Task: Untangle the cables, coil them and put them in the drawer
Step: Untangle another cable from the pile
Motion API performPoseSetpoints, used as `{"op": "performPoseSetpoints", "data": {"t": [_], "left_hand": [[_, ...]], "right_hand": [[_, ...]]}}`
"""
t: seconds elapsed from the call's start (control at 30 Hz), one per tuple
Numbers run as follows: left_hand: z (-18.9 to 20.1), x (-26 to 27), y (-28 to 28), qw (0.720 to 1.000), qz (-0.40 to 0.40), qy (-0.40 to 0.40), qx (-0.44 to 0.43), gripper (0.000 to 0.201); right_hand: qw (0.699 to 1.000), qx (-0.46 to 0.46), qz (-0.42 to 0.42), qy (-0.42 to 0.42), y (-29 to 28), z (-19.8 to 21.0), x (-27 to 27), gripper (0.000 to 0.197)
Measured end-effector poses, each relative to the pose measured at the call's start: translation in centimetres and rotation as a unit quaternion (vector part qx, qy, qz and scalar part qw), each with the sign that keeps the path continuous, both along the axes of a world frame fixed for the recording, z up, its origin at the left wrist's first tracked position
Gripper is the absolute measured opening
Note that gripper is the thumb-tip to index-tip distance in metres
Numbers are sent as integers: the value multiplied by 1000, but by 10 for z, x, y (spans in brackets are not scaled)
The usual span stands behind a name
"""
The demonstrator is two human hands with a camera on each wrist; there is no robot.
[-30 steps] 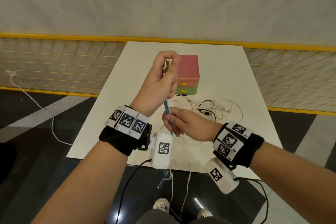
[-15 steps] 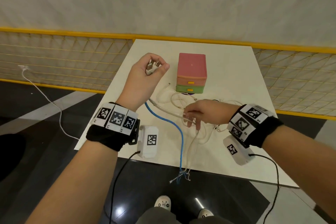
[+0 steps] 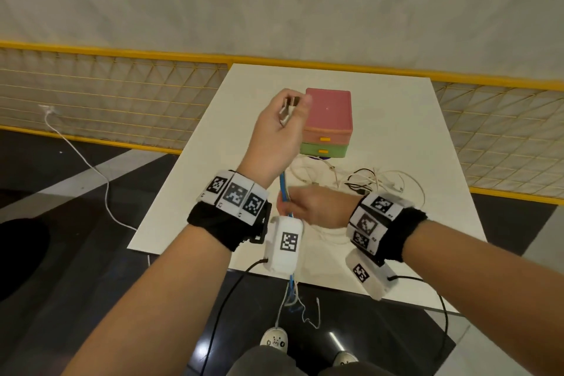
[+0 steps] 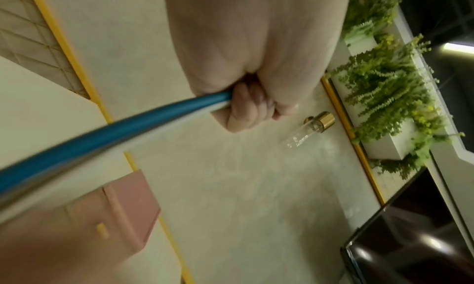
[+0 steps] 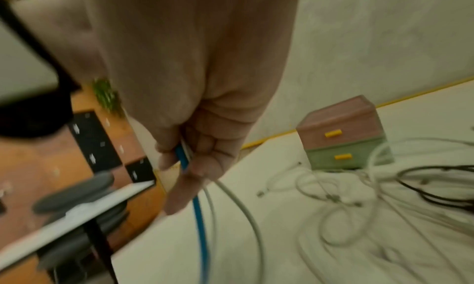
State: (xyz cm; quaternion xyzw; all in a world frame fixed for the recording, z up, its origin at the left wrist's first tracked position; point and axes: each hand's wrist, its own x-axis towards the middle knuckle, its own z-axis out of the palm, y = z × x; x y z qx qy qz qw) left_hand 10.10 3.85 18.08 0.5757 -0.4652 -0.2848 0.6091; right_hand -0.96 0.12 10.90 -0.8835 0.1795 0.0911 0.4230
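Since the frame half a second back, right hand (image 3: 311,206) has come in from the cable pile to lower centre of the head view, just under the left wrist, and the blue cable (image 3: 284,192) now runs straight and near vertical between the two hands instead of sagging across the worktop (image 3: 396,119). Left hand (image 3: 279,137) is raised at frame centre, fingers curled tight round the blue cable plus a pale one, with a bunch of whitish plug ends (image 3: 288,110) sticking out of the top of the fist. Right hand fingers (image 5: 205,166) pinch the blue cable and a white cable (image 5: 246,211) together; both hang on below, past the worktop's near edge. Remaining cable tangle (image 3: 366,183), white with a black one, lies on the worktop right of centre, just in front of the drawer unit (image 3: 328,122): pink over green, yellow handles, both drawers closed. No readable writing or brand; only square black-and-white marker codes on the wristbands (image 3: 235,195) and wrist cameras (image 3: 288,243).
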Motion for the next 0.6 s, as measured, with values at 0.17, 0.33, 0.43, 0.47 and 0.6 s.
{"op": "performPoseSetpoints", "data": {"t": [0.17,0.33,0.43,0.47,0.6], "left_hand": [[4,36,5,999,48,17,-18,10],[-18,62,13,987,101,81,99,21],[-35,70,14,967,116,162,159,34],[-40,72,14,960,118,191,166,35],[-55,84,17,967,129,162,152,37]], "right_hand": [[994,9,11,109,-3,-65,-29,36],[995,-37,-35,90,-35,-76,-21,39],[992,-94,-70,49,-52,-78,5,24],[990,-106,-87,43,-57,-79,15,23],[982,-138,-120,50,-73,-88,56,24]]}}
